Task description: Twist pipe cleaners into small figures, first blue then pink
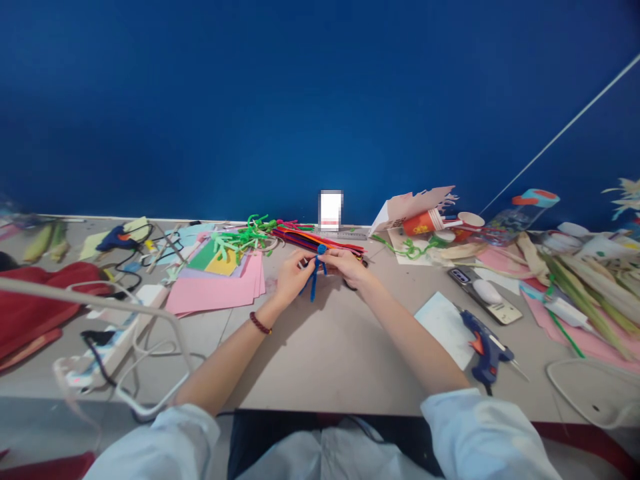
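Both my hands meet above the middle of the grey table [320,360], pinching a blue pipe cleaner [315,280]. My left hand [291,275] grips its left side with fingers curled. My right hand [346,265] holds the coiled top end, fingers closed. The pipe cleaner's loose ends hang down between the hands. Just behind the hands lies a bundle of coloured pipe cleaners [313,240]. A dark red bead bracelet [260,323] circles my left wrist.
Coloured paper sheets [220,287] lie left of my hands, with green pipe cleaners [245,235] behind them. A blue glue gun [484,347] rests at right near white paper [445,327]. A red paper cup [424,222], phone [483,293] and corn husks [590,287] crowd the right. Power strip and cables [120,340] sit left.
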`<state>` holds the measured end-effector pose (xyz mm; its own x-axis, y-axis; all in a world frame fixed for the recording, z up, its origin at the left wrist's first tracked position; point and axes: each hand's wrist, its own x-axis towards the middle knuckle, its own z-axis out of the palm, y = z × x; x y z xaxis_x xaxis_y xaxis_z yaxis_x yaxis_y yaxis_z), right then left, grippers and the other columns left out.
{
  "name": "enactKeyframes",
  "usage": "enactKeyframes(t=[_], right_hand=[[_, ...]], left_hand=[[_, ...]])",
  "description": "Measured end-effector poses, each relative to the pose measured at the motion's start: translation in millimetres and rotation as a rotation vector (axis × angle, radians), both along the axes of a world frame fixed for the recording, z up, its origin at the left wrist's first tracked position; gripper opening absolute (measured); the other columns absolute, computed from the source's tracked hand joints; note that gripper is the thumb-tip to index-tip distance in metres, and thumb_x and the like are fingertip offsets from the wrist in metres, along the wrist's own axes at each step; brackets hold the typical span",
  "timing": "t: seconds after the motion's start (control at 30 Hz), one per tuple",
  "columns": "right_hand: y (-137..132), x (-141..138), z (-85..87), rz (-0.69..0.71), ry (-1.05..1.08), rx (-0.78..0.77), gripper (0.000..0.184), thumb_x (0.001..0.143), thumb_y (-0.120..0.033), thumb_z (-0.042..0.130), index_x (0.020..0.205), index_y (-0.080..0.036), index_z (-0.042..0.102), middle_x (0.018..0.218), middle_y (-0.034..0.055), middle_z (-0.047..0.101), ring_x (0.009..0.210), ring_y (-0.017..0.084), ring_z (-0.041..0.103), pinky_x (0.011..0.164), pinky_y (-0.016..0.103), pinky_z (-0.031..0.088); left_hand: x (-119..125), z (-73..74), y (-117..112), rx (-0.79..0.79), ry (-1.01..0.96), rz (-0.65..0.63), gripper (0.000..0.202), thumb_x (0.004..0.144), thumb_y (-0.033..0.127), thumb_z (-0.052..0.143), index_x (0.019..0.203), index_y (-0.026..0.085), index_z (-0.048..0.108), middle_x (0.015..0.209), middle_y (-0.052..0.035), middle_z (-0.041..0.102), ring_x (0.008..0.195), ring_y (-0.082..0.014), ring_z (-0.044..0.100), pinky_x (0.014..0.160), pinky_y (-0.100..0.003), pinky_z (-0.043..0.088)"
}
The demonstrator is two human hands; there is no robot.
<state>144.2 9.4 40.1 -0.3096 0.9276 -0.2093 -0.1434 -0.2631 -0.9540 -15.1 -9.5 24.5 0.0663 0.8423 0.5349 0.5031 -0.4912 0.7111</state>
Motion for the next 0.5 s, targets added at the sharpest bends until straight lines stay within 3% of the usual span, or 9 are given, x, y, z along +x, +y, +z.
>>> enactKeyframes(t=[0.23,0.33,0.5], right_hand=[[-0.2,-11.1,-4.5,-0.124,0.015,0.026,0.031,0.053,-0.033,0.081,0.062,-0.016,0.057,0.058,-0.0013,0.062,0.055,0.011,0.058,0.054,0.024,0.048],[0.1,-12.8,-5.4,-0.194,0.04,0.013,0.031,0.054,-0.032,0.08,0.061,-0.017,0.054,0.056,-0.0018,0.061,0.053,0.01,0.057,0.054,0.024,0.047],[2.3,-9.5,-6.0,-0.218,0.115,-0.029,0.032,0.053,-0.033,0.081,0.061,-0.018,0.054,0.06,-0.0024,0.061,0.057,0.011,0.058,0.058,0.025,0.046]], left_hand=[[2.9,-5.1,1.0,0.085,-0.018,0.039,0.009,0.079,0.019,0.056,0.072,0.018,0.062,0.071,-0.0004,0.059,0.068,-0.013,0.053,0.064,-0.025,0.043],[7.4,-5.7,-2.9,0.064,-0.016,0.018,0.008,0.078,0.018,0.056,0.083,0.018,0.063,0.079,-0.0021,0.061,0.072,-0.0136,0.055,0.067,-0.026,0.046],[11.3,-4.2,-7.9,0.069,0.076,0.027,0.024,0.078,0.024,0.06,0.102,0.017,0.061,0.094,-0.0062,0.062,0.088,-0.0174,0.058,0.079,-0.031,0.047]])
